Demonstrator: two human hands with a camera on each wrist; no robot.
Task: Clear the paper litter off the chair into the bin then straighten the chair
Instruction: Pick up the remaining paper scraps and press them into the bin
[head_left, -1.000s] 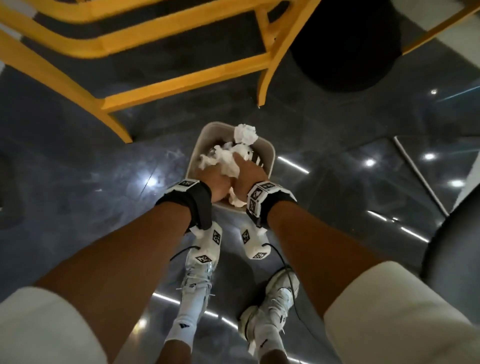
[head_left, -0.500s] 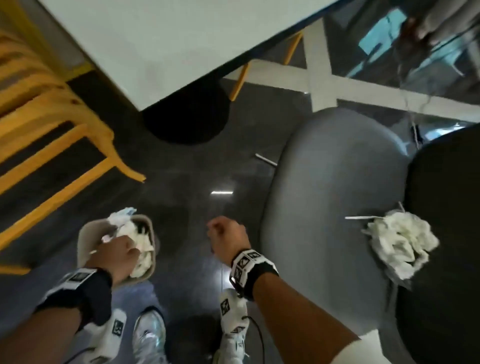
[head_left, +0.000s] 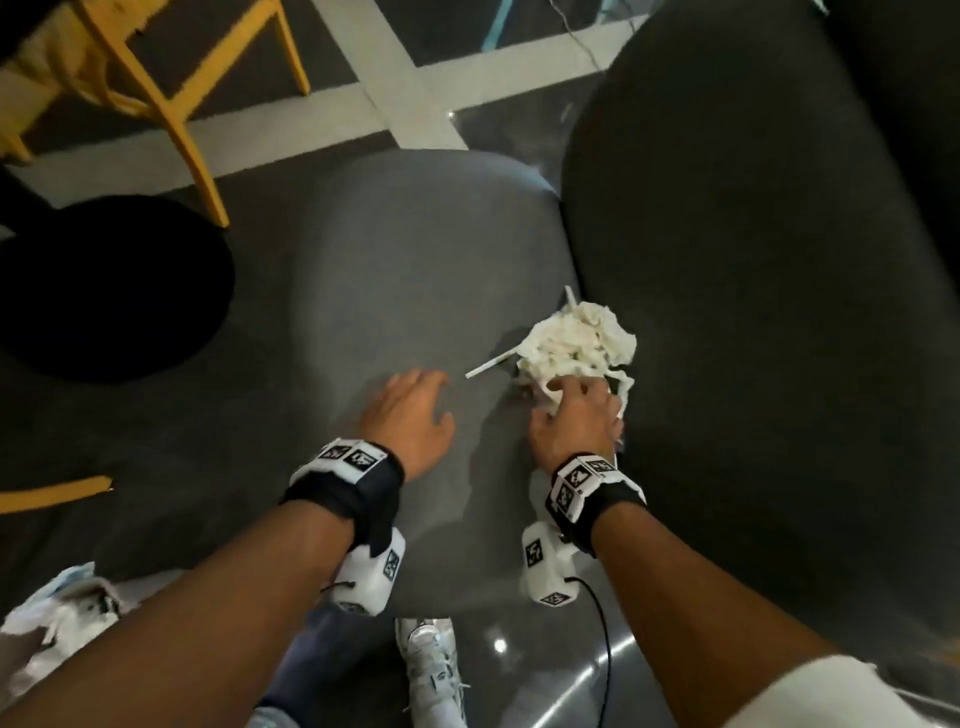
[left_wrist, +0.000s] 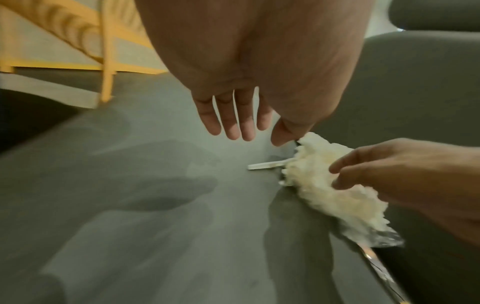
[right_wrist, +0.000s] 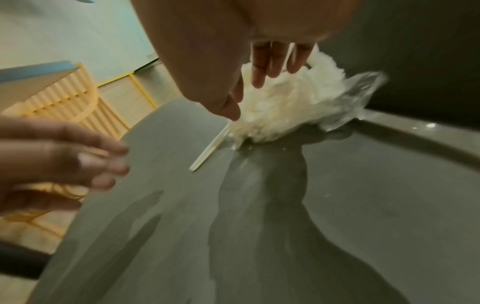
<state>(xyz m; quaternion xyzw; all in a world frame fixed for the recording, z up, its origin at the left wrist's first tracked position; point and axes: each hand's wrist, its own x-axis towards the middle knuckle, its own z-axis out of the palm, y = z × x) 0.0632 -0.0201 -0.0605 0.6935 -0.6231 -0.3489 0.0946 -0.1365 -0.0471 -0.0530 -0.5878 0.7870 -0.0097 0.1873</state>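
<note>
A crumpled white paper wad (head_left: 576, 340) lies on the grey chair seat (head_left: 415, 270), against the dark backrest (head_left: 753, 312). A thin white stick (head_left: 491, 365) pokes out of it to the left, and a clear plastic wrapper (right_wrist: 363, 92) lies under its far side. My right hand (head_left: 576, 415) lies over the near side of the wad with its fingers (right_wrist: 259, 67) straight and touching the paper. Beside it, my left hand (head_left: 410, 410) hovers open and empty above the seat. The bin (head_left: 23, 670) stands on the floor at lower left, with paper in it.
A yellow wooden chair (head_left: 176, 119) stands at the upper left. A black round base (head_left: 104, 291) sits on the dark glossy floor left of the seat. My shoe (head_left: 431, 660) is below the seat's front edge.
Both hands have left the bin and moved right to the grey chair seat. The right hand now touches the paper wad, and the left hand has opened above the seat.
</note>
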